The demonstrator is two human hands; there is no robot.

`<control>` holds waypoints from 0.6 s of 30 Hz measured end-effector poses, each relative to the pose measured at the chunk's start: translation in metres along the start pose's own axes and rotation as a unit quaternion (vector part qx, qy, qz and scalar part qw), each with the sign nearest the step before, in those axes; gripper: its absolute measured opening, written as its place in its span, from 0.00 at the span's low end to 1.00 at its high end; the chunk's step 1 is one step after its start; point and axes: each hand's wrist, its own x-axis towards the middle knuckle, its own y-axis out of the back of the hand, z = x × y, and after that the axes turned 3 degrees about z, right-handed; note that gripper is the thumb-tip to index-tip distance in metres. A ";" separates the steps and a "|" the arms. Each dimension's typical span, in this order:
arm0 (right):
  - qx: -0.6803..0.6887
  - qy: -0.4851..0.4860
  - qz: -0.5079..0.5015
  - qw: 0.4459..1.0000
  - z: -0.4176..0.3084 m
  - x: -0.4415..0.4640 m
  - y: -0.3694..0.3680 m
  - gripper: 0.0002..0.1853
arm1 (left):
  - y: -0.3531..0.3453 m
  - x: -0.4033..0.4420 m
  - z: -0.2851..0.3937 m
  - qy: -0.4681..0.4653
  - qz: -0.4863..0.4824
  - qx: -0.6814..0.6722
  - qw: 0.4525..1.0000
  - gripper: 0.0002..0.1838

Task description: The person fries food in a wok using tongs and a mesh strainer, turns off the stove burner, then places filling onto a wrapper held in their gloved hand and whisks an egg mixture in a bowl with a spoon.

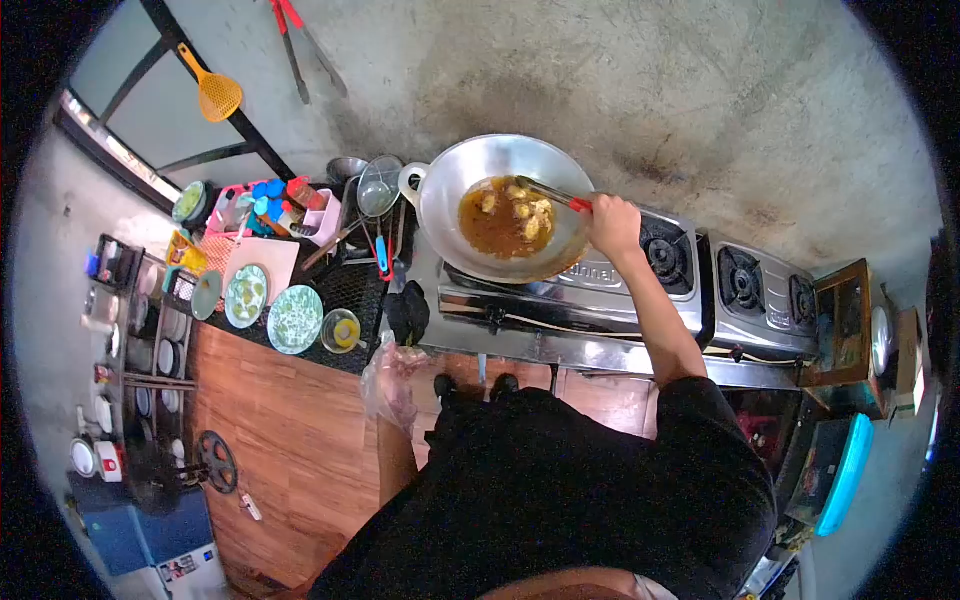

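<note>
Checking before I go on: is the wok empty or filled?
Partly filled: brown liquid and food pieces lie in the wok, bare metal showing around them.

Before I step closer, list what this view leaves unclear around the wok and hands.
Underside of the wok: head view, hidden by the wok's own bowl.
Left hand: head view, blurred behind clear plastic; its grip cannot be told.
Handle end of the tongs: head view, covered by the right hand.
Food pieces: head view, too small to identify.

The wok [500,158] is silver, oil [488,236] brown, tongs [552,194] red-gripped, plates [295,345] mottled green-and-white
</note>
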 end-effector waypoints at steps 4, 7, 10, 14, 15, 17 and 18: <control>0.101 -0.022 0.051 0.993 0.008 -0.004 0.008 0.14 | 0.000 0.002 -0.004 0.051 0.069 -0.050 0.995 0.15; 0.164 -0.033 0.070 0.983 0.010 -0.008 0.012 0.13 | 0.001 0.001 -0.003 0.048 0.067 -0.063 0.995 0.15; 0.193 -0.039 0.071 0.978 0.015 -0.007 0.012 0.13 | 0.004 0.006 -0.008 0.044 0.066 -0.066 0.995 0.14; 0.206 -0.052 0.054 0.976 0.021 -0.012 0.008 0.14 | 0.005 0.010 -0.005 0.031 0.067 -0.038 0.997 0.16; 0.205 -0.052 0.053 0.976 0.022 -0.014 0.007 0.14 | 0.004 0.010 -0.004 0.046 0.086 -0.023 0.995 0.16; 0.202 -0.037 0.036 0.978 0.025 -0.018 0.006 0.14 | 0.008 0.011 -0.012 0.039 0.082 -0.030 0.995 0.17; 0.202 -0.037 0.036 0.978 0.025 -0.018 0.008 0.14 | 0.009 0.012 -0.015 0.031 0.077 -0.038 0.996 0.18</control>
